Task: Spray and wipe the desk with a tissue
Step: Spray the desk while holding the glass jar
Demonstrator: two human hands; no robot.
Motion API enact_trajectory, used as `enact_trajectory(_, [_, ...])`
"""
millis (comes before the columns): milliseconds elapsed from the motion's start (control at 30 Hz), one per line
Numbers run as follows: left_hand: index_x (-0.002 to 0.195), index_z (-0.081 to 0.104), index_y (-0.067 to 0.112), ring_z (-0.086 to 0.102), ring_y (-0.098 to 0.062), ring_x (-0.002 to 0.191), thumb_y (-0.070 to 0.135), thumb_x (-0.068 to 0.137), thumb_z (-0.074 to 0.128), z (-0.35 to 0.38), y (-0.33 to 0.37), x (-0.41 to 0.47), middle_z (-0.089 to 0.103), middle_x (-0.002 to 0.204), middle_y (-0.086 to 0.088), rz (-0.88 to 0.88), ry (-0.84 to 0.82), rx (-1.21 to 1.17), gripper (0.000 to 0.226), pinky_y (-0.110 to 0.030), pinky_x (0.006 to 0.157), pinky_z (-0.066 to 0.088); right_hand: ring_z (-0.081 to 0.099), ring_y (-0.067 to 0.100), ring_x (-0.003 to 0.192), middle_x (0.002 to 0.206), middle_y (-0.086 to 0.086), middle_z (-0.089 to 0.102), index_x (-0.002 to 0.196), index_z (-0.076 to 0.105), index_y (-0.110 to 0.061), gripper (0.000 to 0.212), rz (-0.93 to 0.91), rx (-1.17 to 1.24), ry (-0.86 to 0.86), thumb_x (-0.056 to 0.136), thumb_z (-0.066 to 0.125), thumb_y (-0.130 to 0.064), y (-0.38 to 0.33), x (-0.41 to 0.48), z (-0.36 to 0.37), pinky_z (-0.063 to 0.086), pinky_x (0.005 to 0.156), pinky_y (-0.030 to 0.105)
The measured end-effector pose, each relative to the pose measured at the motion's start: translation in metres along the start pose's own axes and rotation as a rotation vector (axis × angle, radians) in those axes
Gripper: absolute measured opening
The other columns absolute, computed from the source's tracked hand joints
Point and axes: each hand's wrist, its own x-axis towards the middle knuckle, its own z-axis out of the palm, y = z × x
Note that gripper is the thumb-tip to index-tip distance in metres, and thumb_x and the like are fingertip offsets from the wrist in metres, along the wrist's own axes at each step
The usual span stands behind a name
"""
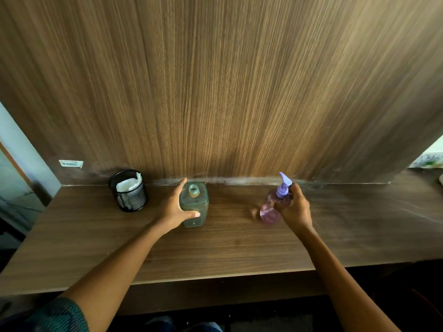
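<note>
Item: spray bottle (pixel 269 213), translucent pink plastic, round-bodied, with a lilac pump nozzle (pixel 284 185). It sits right of centre toward the far side of the desk and leans left; whether its base rests on the surface cannot be told. The right hand (pixel 296 209) grips it, fingers curled round the neck and shoulder from the right. Tissue (pixel 128 184): white, folded, standing in a black wire-mesh cup (pixel 130 200) at the far left, well apart from both hands. Desk (pixel 215 248): dark wood-grain laminate, long from left to right. Left hand (pixel 173 209): clasps a square, green-tinted glass bottle (pixel 195 207) with an open neck, thumb across its near face and a finger along its far-left corner. Step judged: the spraying stage, at or just before the first pump; no wet patch is discernible. The next move likely calls for aiming the nozzle down at bare surface and pressing it, then freeing a hand to fetch the tissue from the cup. The glass bottle stands mid-desk in the wiping path and probably needs shifting aside. Edges: an upright wood-grain back panel (pixel 227 92) closes the far side, with a pale dusty line along the joint; the near edge drops off below the forearms. Open room: a broad bare stretch along the near side and to the right of the spray bottle.
</note>
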Motion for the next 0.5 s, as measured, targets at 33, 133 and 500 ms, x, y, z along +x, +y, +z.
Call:
enact_trajectory(33, [0.144,0.019,0.033,0.044,-0.021,0.129,0.014,0.058,0.086,0.001,-0.001,0.000,0.044,0.143,-0.005,0.005,0.004,-0.009,0.111,-0.045,0.105,0.042,0.058,0.001,0.069,0.082,-0.005,0.061,0.108,0.055,-0.015,0.043,-0.013,-0.014,-0.019,0.072,0.070,0.003,0.004,-0.005,-0.005,0.044,0.063,0.018])
enact_trajectory(133, [0.144,0.021,0.030,0.043,-0.022,0.130,0.010,0.058,0.085,0.002,0.000,0.000,0.043,0.143,-0.006,0.021,0.015,-0.030,0.109,-0.041,0.105,0.041,0.058,0.019,0.080,0.087,0.000,0.062,0.110,0.056,-0.010,0.044,-0.017,-0.037,-0.043,0.071,0.070,0.004,0.015,-0.014,-0.017,0.040,0.065,0.023])
enact_trajectory(500, [0.146,0.017,0.028,0.039,-0.019,0.130,0.009,0.063,0.083,0.005,0.000,0.000,0.037,0.147,-0.005,0.026,0.019,-0.013,0.108,-0.025,0.094,0.035,0.059,-0.001,0.083,0.102,-0.006,0.060,0.142,0.024,-0.034,0.079,-0.044,-0.002,0.012,0.083,0.063,0.001,0.029,-0.029,-0.015,0.046,0.074,0.018])
